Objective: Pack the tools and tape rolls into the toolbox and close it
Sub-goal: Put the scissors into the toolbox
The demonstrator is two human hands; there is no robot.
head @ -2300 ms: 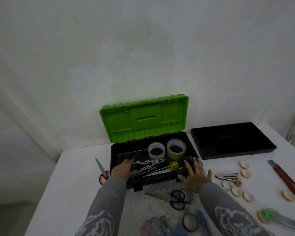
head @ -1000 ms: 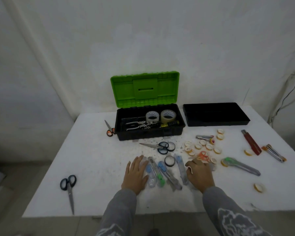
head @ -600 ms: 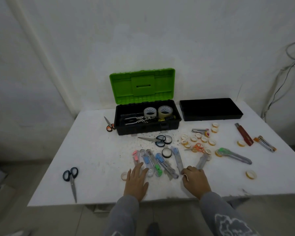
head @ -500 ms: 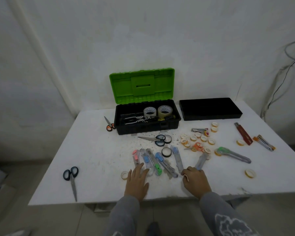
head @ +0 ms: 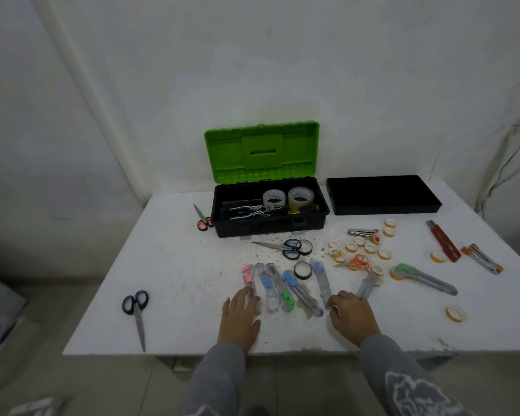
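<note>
The black toolbox point(head: 270, 229) stands at the table's back with its green lid point(head: 261, 154) up. Inside are two tape rolls point(head: 300, 196), pliers point(head: 248, 211) and a yellow-collared screwdriver point(head: 302, 209). Several clear utility knives point(head: 285, 288) lie in a fan in front of me. My left hand point(head: 239, 321) rests flat near the table's front edge, fingertips by the pink knife point(head: 248, 273). My right hand point(head: 350, 319) rests knuckles-up with curled fingers at the knives' near ends. A small white bit shows at its index finger; I cannot identify it.
A black tray point(head: 383, 195) sits right of the toolbox. Scissors point(head: 135, 307), point(head: 285, 248), point(head: 203, 220), several small tape rolls point(head: 359, 247), a black tape roll point(head: 303, 270), a green cutter point(head: 424, 277), a red cutter point(head: 443, 244) and a stapler point(head: 362, 232) lie scattered on the white table point(head: 177, 265).
Both hands drew back from the toolbox to the table's front edge as the view pulled away. In the last half second my left hand slid slightly left over a small tape roll.
</note>
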